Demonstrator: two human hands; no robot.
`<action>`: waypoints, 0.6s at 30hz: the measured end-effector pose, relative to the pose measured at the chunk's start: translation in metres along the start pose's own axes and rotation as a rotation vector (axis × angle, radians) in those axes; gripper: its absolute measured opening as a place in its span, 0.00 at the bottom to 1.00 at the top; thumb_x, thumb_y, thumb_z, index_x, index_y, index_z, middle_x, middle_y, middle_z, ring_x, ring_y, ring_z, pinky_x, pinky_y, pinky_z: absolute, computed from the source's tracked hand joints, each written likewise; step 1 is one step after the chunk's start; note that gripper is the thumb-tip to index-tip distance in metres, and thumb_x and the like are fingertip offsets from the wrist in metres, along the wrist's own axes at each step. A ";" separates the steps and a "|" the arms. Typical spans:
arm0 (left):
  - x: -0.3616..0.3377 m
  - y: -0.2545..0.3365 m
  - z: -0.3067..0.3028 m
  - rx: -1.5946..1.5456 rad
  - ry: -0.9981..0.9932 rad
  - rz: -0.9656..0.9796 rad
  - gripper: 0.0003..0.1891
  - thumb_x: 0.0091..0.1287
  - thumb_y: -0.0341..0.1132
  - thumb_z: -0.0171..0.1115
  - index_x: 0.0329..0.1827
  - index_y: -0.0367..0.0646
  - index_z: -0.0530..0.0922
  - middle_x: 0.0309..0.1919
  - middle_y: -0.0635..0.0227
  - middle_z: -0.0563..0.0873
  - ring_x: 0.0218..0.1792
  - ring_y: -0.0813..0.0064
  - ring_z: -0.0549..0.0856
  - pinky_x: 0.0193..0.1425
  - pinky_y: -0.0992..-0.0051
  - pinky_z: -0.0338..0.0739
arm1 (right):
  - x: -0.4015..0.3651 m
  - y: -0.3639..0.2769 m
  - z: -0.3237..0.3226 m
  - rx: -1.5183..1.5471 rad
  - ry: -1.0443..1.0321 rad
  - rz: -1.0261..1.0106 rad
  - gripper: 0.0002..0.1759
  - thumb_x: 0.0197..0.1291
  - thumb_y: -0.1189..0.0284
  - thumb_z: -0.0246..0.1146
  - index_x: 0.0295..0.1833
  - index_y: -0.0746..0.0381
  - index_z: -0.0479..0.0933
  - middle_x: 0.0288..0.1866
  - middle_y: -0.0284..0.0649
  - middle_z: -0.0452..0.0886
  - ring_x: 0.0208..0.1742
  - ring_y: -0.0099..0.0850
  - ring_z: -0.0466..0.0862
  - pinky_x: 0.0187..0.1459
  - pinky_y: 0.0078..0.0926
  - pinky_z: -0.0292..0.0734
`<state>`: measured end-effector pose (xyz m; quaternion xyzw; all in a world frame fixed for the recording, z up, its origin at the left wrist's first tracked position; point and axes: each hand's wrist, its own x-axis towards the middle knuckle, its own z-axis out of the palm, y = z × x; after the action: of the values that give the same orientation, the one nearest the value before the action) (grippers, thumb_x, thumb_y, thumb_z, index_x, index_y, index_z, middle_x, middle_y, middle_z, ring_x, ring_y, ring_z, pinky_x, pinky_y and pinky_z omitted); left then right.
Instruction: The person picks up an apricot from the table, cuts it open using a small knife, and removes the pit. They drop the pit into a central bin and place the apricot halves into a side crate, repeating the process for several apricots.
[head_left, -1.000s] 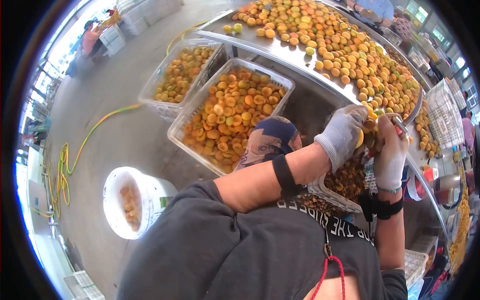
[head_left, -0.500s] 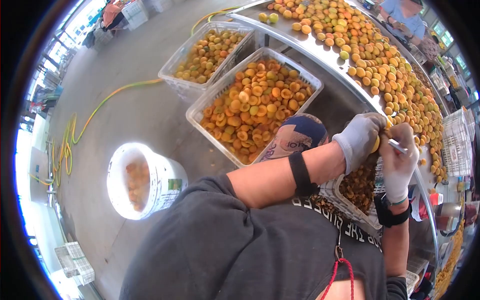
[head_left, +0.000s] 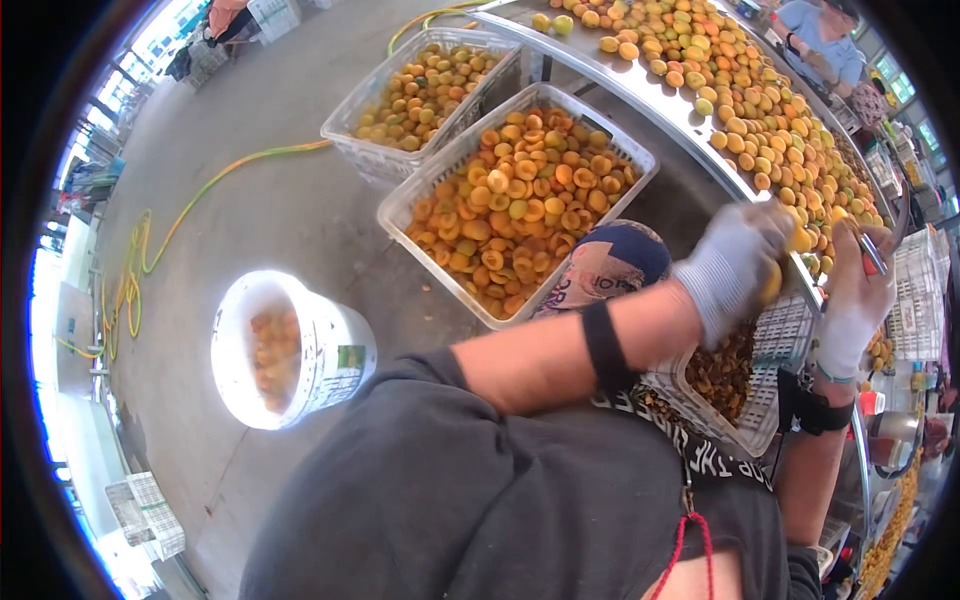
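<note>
My left hand (head_left: 738, 262), in a grey-white glove and smeared by motion, is closed around an apricot (head_left: 770, 284) that shows below its palm. Another orange-yellow piece shows by its fingertips at the table edge. To the right, my gloved right hand (head_left: 858, 290) grips a small silver-handled tool (head_left: 872, 254); its working end is hidden. Beneath both hands sits a white plastic basket (head_left: 757, 440) with brown pits (head_left: 720, 382) in it. Whole apricots (head_left: 745, 140) cover the metal table (head_left: 640, 95) beyond the hands.
A crate (head_left: 395, 225) of halved, pitted apricots stands left of my knee (head_left: 615, 262), with a second crate (head_left: 345, 120) of apricots behind it. A white bucket (head_left: 340, 345) is on the floor. A yellow-green hose (head_left: 215, 190) runs across the floor. Another person (head_left: 815, 40) is across the table.
My hands were together at the table edge and are now apart: the right hand has moved right with the tool, the left is blurred. The view has shifted slightly.
</note>
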<state>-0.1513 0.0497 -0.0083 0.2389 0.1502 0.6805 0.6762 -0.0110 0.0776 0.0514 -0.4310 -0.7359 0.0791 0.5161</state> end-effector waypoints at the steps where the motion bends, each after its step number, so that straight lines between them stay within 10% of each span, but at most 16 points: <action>1: 0.002 0.022 -0.022 0.181 -0.078 0.037 0.11 0.70 0.38 0.55 0.41 0.40 0.79 0.35 0.63 0.85 0.29 0.74 0.82 0.35 0.78 0.77 | -0.001 0.012 -0.007 0.034 0.017 0.127 0.07 0.67 0.71 0.64 0.43 0.64 0.77 0.28 0.25 0.74 0.26 0.12 0.67 0.27 0.14 0.60; 6: -0.030 0.141 -0.107 0.782 0.374 0.143 0.16 0.69 0.37 0.59 0.54 0.36 0.81 0.40 0.66 0.85 0.35 0.81 0.81 0.35 0.84 0.76 | -0.034 0.060 -0.071 -0.029 -0.232 0.401 0.17 0.67 0.72 0.63 0.59 0.67 0.76 0.35 0.29 0.81 0.31 0.13 0.74 0.30 0.12 0.67; 10: -0.067 0.209 -0.262 1.741 0.762 0.094 0.20 0.69 0.43 0.57 0.58 0.40 0.81 0.42 0.56 0.88 0.36 0.69 0.83 0.44 0.69 0.77 | -0.079 0.118 -0.104 -0.217 -0.306 0.452 0.21 0.63 0.72 0.67 0.59 0.71 0.77 0.33 0.33 0.81 0.29 0.15 0.75 0.30 0.18 0.71; 12: -0.057 0.248 -0.395 2.126 0.459 0.048 0.21 0.70 0.50 0.58 0.59 0.49 0.82 0.37 0.56 0.87 0.39 0.60 0.86 0.43 0.60 0.79 | -0.100 0.150 -0.128 -0.314 -0.292 0.410 0.22 0.61 0.68 0.70 0.53 0.74 0.76 0.34 0.39 0.84 0.31 0.22 0.78 0.33 0.27 0.75; 13: -0.032 0.252 -0.441 1.947 0.204 0.437 0.19 0.69 0.51 0.60 0.58 0.53 0.82 0.34 0.57 0.85 0.37 0.56 0.85 0.39 0.57 0.79 | -0.087 0.128 -0.124 -0.239 -0.249 0.489 0.20 0.59 0.68 0.71 0.48 0.72 0.76 0.35 0.45 0.85 0.33 0.29 0.82 0.37 0.31 0.77; 14: -0.026 0.229 -0.314 1.968 0.358 0.626 0.16 0.68 0.44 0.63 0.54 0.49 0.83 0.33 0.63 0.84 0.31 0.61 0.83 0.36 0.63 0.79 | -0.073 0.125 -0.122 -0.379 -0.240 0.475 0.17 0.57 0.68 0.72 0.44 0.69 0.76 0.34 0.50 0.85 0.36 0.36 0.86 0.39 0.32 0.78; 15: 0.001 0.199 -0.247 1.202 0.598 0.451 0.13 0.67 0.38 0.64 0.51 0.44 0.83 0.31 0.70 0.82 0.30 0.72 0.79 0.33 0.70 0.77 | -0.060 0.131 -0.121 -0.432 -0.220 0.306 0.16 0.56 0.69 0.71 0.42 0.68 0.76 0.34 0.53 0.84 0.35 0.40 0.87 0.39 0.32 0.79; 18: 0.053 0.128 -0.123 1.091 0.283 0.430 0.10 0.67 0.32 0.61 0.49 0.39 0.82 0.32 0.74 0.81 0.34 0.84 0.76 0.35 0.80 0.71 | -0.013 0.132 -0.104 -0.357 -0.183 0.258 0.13 0.57 0.71 0.69 0.43 0.68 0.78 0.33 0.51 0.85 0.35 0.40 0.87 0.38 0.31 0.79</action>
<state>-0.3234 0.1115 -0.0381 0.4835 0.5144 0.6519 0.2769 0.1489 0.1153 0.0152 -0.5969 -0.7209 0.0516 0.3484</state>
